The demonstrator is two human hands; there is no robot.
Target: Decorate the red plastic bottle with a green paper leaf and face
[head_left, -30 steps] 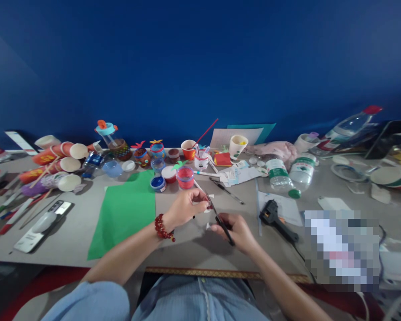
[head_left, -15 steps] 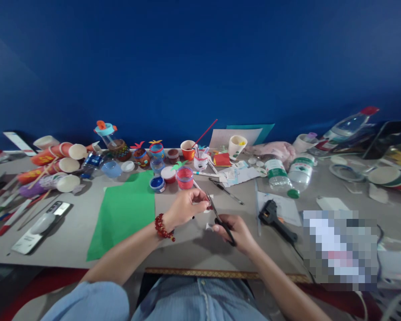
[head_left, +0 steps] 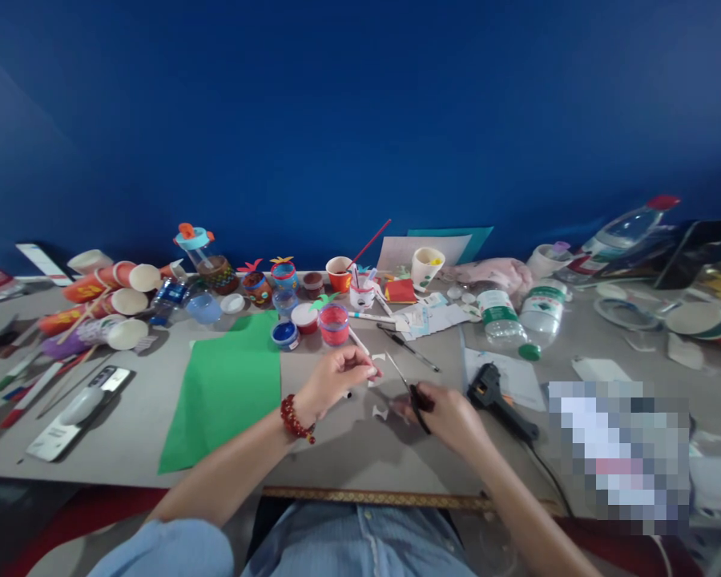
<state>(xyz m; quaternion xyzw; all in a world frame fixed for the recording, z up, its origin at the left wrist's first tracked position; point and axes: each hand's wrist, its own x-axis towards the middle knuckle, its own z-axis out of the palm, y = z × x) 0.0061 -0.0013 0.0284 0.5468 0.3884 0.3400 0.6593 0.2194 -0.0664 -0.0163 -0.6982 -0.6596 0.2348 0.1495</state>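
My left hand (head_left: 340, 378), with a red bead bracelet at its wrist, is pinched closed over the table. A small piece of white paper appears to be between its thumb and fingertips, mostly hidden. My right hand (head_left: 448, 413) grips dark-handled scissors (head_left: 404, 378). Their blades point up and left toward the left fingertips, apart from them. Under the scissors lies a white paper scrap (head_left: 380, 412), and other pale scraps lie by the left fingertips. Just beyond the left hand stands an open pot of red paint (head_left: 334, 324), beside a pot of blue paint (head_left: 285, 336).
Green paper (head_left: 228, 401) lies to the left, with a phone (head_left: 81, 413) and stacked paper cups (head_left: 111, 304) further out. A black glue gun (head_left: 500, 401) is right of my right hand. Plastic bottles (head_left: 541, 316), a pen (head_left: 417, 351) and decorated pots (head_left: 256, 288) stand or lie farther back.
The scissors have drawn back right, away from my left fingertips. My right hand has shifted slightly right; my left hand stays nearly in place.
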